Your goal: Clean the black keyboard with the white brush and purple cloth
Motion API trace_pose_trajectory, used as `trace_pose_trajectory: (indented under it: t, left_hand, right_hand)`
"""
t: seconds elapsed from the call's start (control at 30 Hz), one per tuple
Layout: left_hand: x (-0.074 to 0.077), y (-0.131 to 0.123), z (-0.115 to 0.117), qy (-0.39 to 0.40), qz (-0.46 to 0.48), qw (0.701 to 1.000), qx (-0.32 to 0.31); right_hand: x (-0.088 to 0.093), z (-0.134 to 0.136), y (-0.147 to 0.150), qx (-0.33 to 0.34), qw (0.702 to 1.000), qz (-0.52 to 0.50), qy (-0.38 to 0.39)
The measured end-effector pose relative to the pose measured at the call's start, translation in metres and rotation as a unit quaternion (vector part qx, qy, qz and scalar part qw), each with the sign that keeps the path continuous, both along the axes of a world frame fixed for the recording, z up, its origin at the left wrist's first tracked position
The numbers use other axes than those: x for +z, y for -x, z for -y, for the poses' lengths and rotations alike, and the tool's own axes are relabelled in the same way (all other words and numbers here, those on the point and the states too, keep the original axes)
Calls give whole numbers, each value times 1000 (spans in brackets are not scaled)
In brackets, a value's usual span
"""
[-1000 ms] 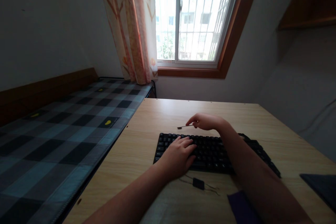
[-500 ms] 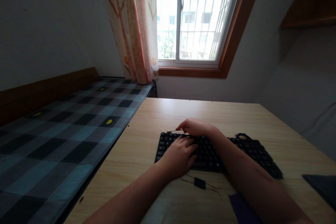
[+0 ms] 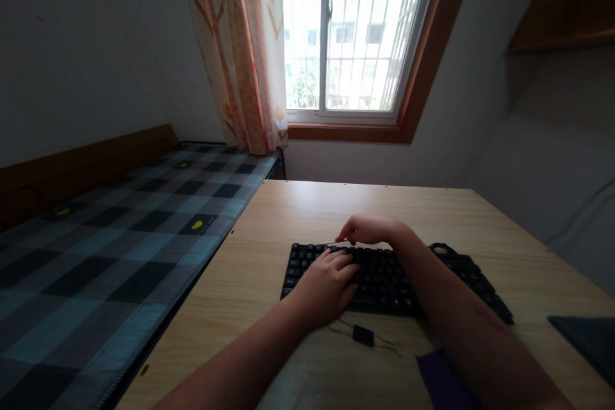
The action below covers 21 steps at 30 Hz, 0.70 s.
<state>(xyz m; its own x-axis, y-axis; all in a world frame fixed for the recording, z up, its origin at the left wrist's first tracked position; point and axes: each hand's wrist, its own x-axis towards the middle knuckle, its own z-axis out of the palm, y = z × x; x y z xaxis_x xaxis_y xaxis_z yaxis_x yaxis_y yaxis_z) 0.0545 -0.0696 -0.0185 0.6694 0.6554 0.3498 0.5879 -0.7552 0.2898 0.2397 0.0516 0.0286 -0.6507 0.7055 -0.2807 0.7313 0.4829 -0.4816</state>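
A black keyboard [image 3: 384,288] lies on the wooden table. My left hand [image 3: 329,285] rests flat on its left half, with the fingers spread over the keys. At the keyboard's back edge, my right hand [image 3: 365,230] pinches a thin pale stick [image 3: 327,243]. The stick points left along the rear row of keys; its far tip is hard to make out. My right forearm crosses above the right part of the keyboard and hides some keys.
In front of the keyboard lies a small black rectangular piece [image 3: 364,336] with thin cords. A purple flat piece [image 3: 439,375] is partly under my right forearm. A dark flat object [image 3: 583,339] lies at the right. A checked bed [image 3: 144,243] adjoins the table's left.
My right hand has moved to the right along the keyboard's back edge, with the stick in its fingers. My left hand stays in place on the keys.
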Motion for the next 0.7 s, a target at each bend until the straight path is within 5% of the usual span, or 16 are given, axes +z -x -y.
trace_pose_trajectory:
  t: [0.7]
  left_hand:
    - [-1, 0, -2, -11, 2, 1000, 6]
  right_hand:
    - [3, -1, -44, -23, 993, 112, -3]
